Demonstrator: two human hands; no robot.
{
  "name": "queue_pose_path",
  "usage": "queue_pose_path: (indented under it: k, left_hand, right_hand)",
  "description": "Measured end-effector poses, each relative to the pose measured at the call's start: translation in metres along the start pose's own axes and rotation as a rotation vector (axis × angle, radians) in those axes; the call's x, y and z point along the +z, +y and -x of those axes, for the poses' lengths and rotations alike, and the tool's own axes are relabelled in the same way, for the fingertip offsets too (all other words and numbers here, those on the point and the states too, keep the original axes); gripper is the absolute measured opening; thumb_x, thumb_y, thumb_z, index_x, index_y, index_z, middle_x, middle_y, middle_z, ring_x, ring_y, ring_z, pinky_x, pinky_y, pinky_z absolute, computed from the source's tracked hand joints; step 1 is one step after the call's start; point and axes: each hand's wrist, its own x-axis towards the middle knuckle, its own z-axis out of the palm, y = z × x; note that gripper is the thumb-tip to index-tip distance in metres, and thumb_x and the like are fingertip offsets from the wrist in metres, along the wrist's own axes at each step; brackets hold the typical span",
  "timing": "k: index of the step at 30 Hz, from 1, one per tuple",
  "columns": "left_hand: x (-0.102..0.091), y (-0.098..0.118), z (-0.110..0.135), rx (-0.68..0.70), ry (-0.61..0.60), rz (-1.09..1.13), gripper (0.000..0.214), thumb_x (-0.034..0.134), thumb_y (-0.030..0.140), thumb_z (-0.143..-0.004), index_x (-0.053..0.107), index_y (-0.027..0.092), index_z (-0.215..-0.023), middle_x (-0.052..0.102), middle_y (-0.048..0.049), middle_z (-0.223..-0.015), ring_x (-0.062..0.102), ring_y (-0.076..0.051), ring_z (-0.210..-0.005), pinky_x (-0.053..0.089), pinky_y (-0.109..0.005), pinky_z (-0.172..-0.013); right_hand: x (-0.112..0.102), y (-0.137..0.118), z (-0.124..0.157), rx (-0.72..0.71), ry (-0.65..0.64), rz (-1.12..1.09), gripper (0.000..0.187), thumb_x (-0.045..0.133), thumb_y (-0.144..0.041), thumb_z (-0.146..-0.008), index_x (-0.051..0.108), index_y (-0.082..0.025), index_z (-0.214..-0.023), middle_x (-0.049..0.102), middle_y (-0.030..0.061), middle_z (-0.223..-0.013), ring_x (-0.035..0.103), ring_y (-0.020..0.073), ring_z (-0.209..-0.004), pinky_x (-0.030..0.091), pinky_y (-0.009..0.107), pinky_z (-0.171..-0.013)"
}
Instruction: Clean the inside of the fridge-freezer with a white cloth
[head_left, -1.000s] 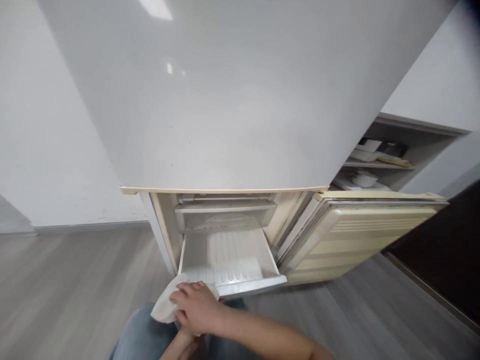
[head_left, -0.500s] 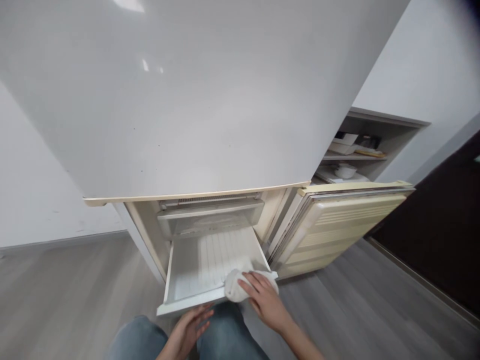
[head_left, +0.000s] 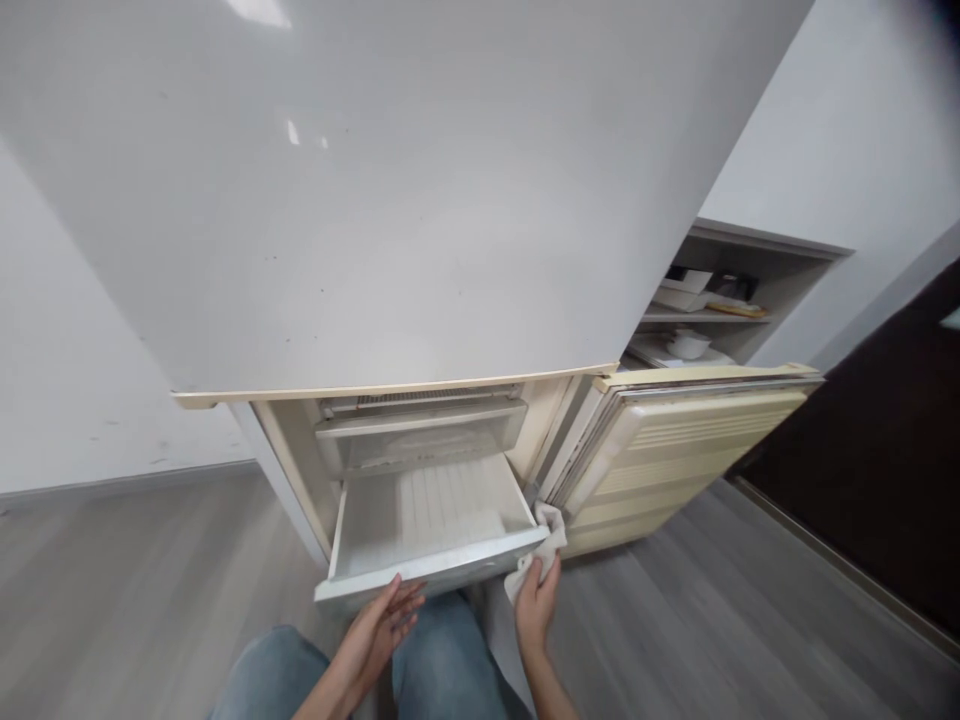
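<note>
On the right, an open recess (head_left: 787, 285) sits below a plain white surface (head_left: 840, 140). Its upper shelf (head_left: 660, 314) carries a white box (head_left: 681, 298), with a dark object (head_left: 736, 287) and a slim yellowish item (head_left: 739, 309) beside it, both too small to identify. Below stands a white bowl-like vessel (head_left: 688, 345). A dark panel (head_left: 885, 450) fills the far right, edged along its foot by a narrow strip (head_left: 847, 572). Grey wood-patterned flooring (head_left: 135, 590) meets a baseboard (head_left: 135, 486) under the left-hand white wall (head_left: 67, 350), which bears faint scuffs (head_left: 160, 460) low down.

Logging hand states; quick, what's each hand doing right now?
Left hand: open, at the drawer front, nothing visibly held.
Right hand: closed on a white cloth, by the drawer front's right end.
</note>
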Motion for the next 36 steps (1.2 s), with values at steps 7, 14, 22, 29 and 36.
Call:
queue_pose_path:
  k: [7,14,22,29,36]
  left_hand:
    - [0.000,0.027,-0.014,0.041,0.005,0.010,0.030,0.058,0.036,-0.083,0.073,0.011,-0.088,0.072,-0.0150,-0.109,0.066,-0.018,-0.092,0.051,-0.026,-0.080]
    - [0.003,0.045,-0.041,0.155,0.032,-0.030,0.033,0.066,0.041,-0.076,0.073,0.010,-0.081,0.072,-0.0172,-0.104,0.065,-0.020,-0.096,0.051,-0.026,-0.076]
    - [0.014,0.059,-0.072,0.289,-0.004,-0.185,0.054,0.079,0.053,-0.055,0.073,0.013,-0.090,0.069,-0.0185,-0.114,0.058,-0.029,-0.113,0.046,-0.034,-0.089]
    - [0.031,0.053,-0.077,0.363,0.014,-0.250,0.044,0.079,0.027,-0.056,0.069,0.017,-0.098,0.064,-0.0175,-0.124,0.055,-0.032,-0.119,0.043,-0.040,-0.094]
    - [0.035,0.062,-0.085,0.406,0.049,-0.300,0.039,0.071,0.031,-0.062,0.065,0.019,-0.099,0.051,-0.0155,-0.139,0.056,-0.029,-0.117,0.044,-0.038,-0.091]
  right_hand:
    - [0.021,0.017,0.009,0.053,-0.060,0.050,0.075,0.028,-0.064,-0.089,0.049,-0.006,-0.132,0.063,0.0225,-0.118,0.060,0.0322,-0.109,0.048,0.040,-0.085]
    - [0.035,-0.022,-0.003,0.066,-0.121,-0.027,0.085,0.025,-0.068,-0.087,0.041,-0.002,-0.137,0.053,0.0249,-0.132,0.053,0.0335,-0.120,0.043,0.042,-0.094]
    - [0.069,-0.055,-0.034,-0.091,-0.123,-0.040,0.074,0.026,-0.058,-0.092,0.037,-0.004,-0.141,0.051,0.0253,-0.133,0.050,0.0347,-0.123,0.043,0.046,-0.094]
    - [0.088,-0.063,-0.052,-0.413,-0.054,0.037,0.064,0.029,-0.046,-0.095,0.026,-0.006,-0.146,0.018,0.0259,-0.152,0.019,0.0342,-0.142,0.031,0.055,-0.106]
    - [0.102,-0.041,-0.043,-0.642,-0.128,0.102,0.051,0.033,-0.036,-0.096,0.036,-0.013,-0.142,0.028,0.0233,-0.147,0.029,0.0342,-0.137,0.039,0.054,-0.099]
